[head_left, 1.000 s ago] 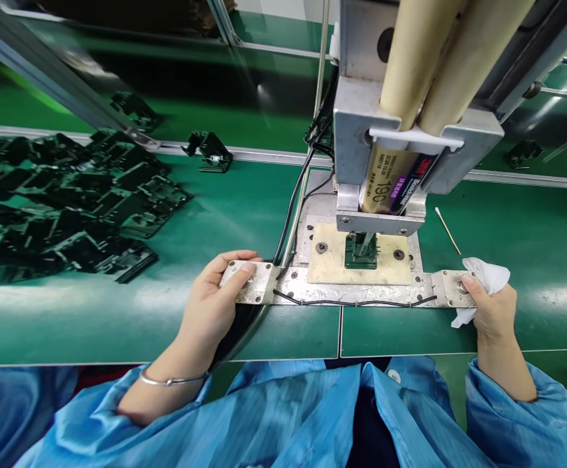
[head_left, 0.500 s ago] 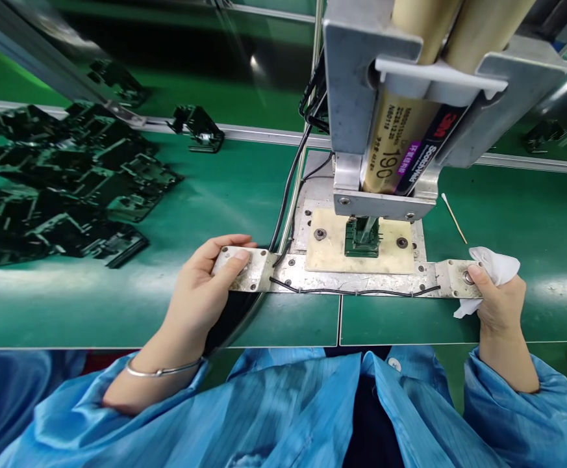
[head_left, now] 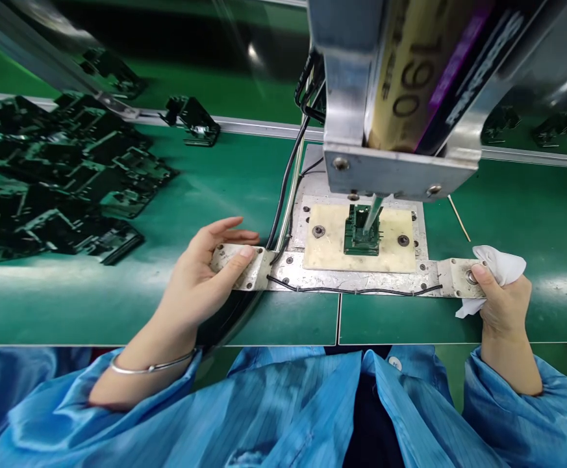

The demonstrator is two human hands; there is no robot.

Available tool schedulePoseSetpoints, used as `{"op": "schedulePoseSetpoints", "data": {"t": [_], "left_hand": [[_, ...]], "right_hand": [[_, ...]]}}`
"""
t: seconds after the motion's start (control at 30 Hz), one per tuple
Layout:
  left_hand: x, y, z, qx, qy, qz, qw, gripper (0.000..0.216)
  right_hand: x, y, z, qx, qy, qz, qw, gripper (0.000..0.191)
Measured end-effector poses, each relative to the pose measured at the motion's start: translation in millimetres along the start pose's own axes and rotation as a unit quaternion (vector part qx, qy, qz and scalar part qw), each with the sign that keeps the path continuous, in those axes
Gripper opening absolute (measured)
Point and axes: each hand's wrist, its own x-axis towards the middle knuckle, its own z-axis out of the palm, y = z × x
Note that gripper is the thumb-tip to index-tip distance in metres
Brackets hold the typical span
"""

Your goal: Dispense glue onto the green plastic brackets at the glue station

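Note:
My left hand (head_left: 200,273) has its thumb on top of the left metal button block (head_left: 256,266), its fingers stretched out and parted behind it. My right hand (head_left: 504,302) grips a crumpled white tissue (head_left: 504,263), its thumb by the round button on the right metal block (head_left: 451,278). Between the blocks, a small green circuit board (head_left: 354,246) sits on a cream fixture plate (head_left: 325,255). Over the board, a mixing nozzle (head_left: 373,211) points down at a slant from a clamped two-barrel adhesive cartridge (head_left: 410,78). Whether the nozzle touches the board I cannot tell.
A heap of dark circuit board assemblies (head_left: 69,175) covers the bench's left side; a single one (head_left: 193,122) stands by the back rail. Black cables (head_left: 288,175) run left of the fixture. A cotton swab (head_left: 460,220) lies to the right on the green bench (head_left: 546,221).
The cartridge and its clamp have risen toward me, showing more of the nozzle. My left fingers have loosened and spread from the block. My right hand keeps its hold on the tissue.

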Motion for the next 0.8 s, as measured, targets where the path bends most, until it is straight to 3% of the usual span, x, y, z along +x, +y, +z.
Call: {"op": "schedulePoseSetpoints", "data": {"t": [0.13, 0.23, 0.3, 0.37, 0.47, 0.57, 0.7, 0.8], "left_hand": [[1.5, 10.2, -7.0, 0.075, -0.003, 0.016, 0.997, 0.071], [6.9, 38.5, -8.0, 0.155, 0.013, 0.107, 0.982, 0.068], [14.6, 61.8, 2.2, 0.146, -0.030, 0.163, 0.975, 0.074], [24.9, 82.0, 21.4, 0.090, -0.101, 0.173, 0.976, 0.087], [40.4, 99.8, 55.1, 0.020, -0.203, 0.122, 0.971, 0.090], [48.1, 105.4, 76.5, -0.043, -0.250, 0.078, 0.964, 0.065], [46.1, 111.3, 76.6, -0.157, -0.280, 0.016, 0.947, 0.047], [43.5, 116.6, 67.6, -0.114, -0.299, -0.048, 0.946, 0.036]], "right_hand": [[0.9, -2.2, 1.3, 0.006, 0.015, 0.004, 1.000, 0.046], [0.4, -5.6, 2.8, 0.015, 0.018, 0.014, 1.000, 0.043], [-0.5, -7.0, 3.0, 0.011, 0.014, 0.011, 1.000, 0.040], [-1.2, -7.0, 2.7, 0.006, 0.014, 0.006, 1.000, 0.039], [-1.3, -4.3, 1.9, -0.001, 0.014, 0.007, 1.000, 0.043], [-0.5, 0.1, 1.1, -0.010, 0.011, 0.010, 1.000, 0.049], [-0.5, 3.6, -0.4, -0.027, -0.003, 0.010, 1.000, 0.048], [-1.3, 4.5, -1.8, -0.035, -0.017, 0.007, 0.999, 0.046]]}}
